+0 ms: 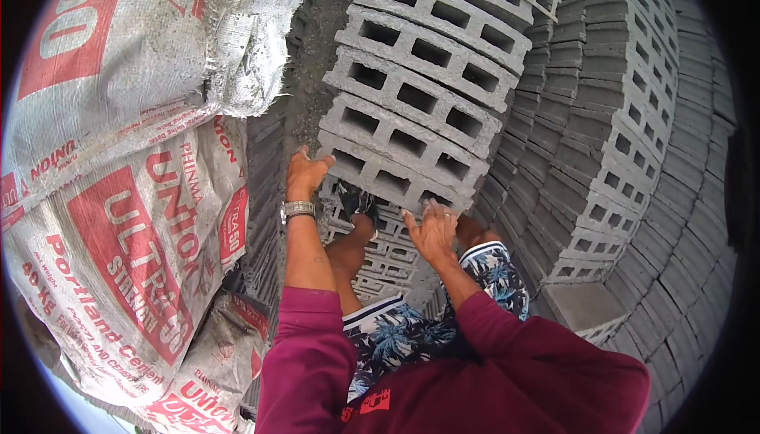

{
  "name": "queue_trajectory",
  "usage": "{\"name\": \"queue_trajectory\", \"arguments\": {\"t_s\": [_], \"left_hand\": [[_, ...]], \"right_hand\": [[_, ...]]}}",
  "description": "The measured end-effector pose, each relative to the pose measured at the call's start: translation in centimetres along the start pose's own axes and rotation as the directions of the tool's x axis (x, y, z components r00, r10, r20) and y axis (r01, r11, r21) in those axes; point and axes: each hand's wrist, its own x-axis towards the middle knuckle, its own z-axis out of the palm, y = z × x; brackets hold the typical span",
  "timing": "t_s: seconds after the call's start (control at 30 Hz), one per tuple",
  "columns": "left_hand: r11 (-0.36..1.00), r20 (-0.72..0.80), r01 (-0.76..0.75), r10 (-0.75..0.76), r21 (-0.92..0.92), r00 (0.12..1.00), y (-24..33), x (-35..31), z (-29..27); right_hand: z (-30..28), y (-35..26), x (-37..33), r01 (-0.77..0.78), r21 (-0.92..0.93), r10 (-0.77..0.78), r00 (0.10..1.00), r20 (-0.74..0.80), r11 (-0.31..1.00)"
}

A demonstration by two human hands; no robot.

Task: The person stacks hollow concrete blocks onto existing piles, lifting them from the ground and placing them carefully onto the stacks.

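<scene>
A row of grey hollow concrete blocks (408, 100) runs away from me, their openings facing up. At the left end of the nearest hollow block (362, 166) is my left hand (307, 173), thumb held apart from the fingers and near the block's corner; a watch circles that wrist. My right hand (434, 232) touches the same block's near edge toward its right end, fingers spread and thumb apart. Neither hand is wrapped round the block. The undersides of the fingers are hidden.
Large cement sacks (111, 236) are piled on my left. Tall stacks of blocks (582, 117) line the right side. More hollow blocks (384, 264) lie below, between my legs. A thin light-coloured frame (546, 0) rests at the row's far right.
</scene>
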Motion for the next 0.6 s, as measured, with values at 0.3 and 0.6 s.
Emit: {"name": "queue_trajectory", "arguments": {"t_s": [0.3,0.6], "left_hand": [[0.983,0.088,-0.054,0.039,0.174,0.995,-1.4,5.1,3.5],[0.945,-0.132,-0.243,0.275,0.218,0.952,-3.5,3.3,4.0]], "right_hand": [[3.4,-2.0,4.6,-0.519,0.211,0.478,0.851,0.217,0.828],[2.4,-1.0,3.7,-0.557,0.389,0.543,0.825,0.158,0.734]]}}
